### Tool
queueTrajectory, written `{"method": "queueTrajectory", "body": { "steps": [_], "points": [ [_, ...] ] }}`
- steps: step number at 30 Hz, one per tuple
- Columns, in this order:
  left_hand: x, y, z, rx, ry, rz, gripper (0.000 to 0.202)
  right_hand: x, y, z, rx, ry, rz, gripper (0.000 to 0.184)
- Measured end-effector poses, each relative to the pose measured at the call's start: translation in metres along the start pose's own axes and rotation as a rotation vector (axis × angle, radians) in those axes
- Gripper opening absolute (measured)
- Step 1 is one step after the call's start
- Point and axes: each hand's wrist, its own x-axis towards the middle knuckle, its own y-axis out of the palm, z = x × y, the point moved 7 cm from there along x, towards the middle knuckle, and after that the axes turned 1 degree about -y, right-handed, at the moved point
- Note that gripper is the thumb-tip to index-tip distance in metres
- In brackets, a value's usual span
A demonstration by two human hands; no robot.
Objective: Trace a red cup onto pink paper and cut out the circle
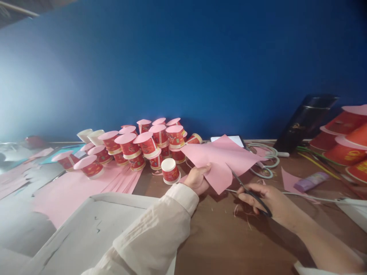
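My left hand [198, 179] grips a sheet of pink paper [218, 158] near its lower left edge, thumb on top. The sheet is held up above the table, with a cut running into its near side. In my right hand [263, 200] is a pair of scissors [249, 191] with dark handles, its fingers wrapped round them. The blades reach into the cut in the paper, and their tips are partly covered by it. Just left of my left hand stands a red and white paper cup [171, 170], upside down.
Red paper cups [146, 144] topped with pink discs are stacked at the back left, beside pink sheets [69, 191]. A white cable [269, 160], a black bottle [306, 122], a purple glue stick [311, 181] and more red cups [352, 141] are on the right. A blue partition [183, 61] stands behind.
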Motion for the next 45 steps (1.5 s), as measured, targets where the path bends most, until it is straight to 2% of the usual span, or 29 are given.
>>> {"method": "queueTrajectory", "body": {
  "steps": [7,12,19,27,39,45],
  "points": [
    [0.0016,-0.0013,0.0029,-0.016,-0.027,0.032,0.005,-0.0012,-0.0021,0.0034,-0.016,0.002,-0.019,0.046],
    [0.0015,-0.0026,0.0013,-0.012,-0.016,-0.001,0.006,-0.0013,-0.0033,0.0046,-0.040,0.011,-0.031,0.049],
    [0.0002,0.0002,0.0000,0.010,-0.025,0.012,0.005,-0.0024,-0.0062,0.0039,-0.047,0.001,-0.054,0.051],
    [0.0020,-0.0017,-0.0001,0.021,-0.022,0.013,0.008,-0.0040,-0.0063,0.0067,-0.087,-0.012,-0.017,0.052],
    [0.0034,-0.0031,0.0028,0.053,-0.065,0.056,0.002,-0.0057,-0.0094,0.0083,-0.076,0.018,-0.006,0.050],
    [0.0043,-0.0031,0.0024,0.089,-0.065,0.078,0.007,-0.0062,-0.0092,0.0040,-0.084,0.038,0.012,0.054]
  ]
}}
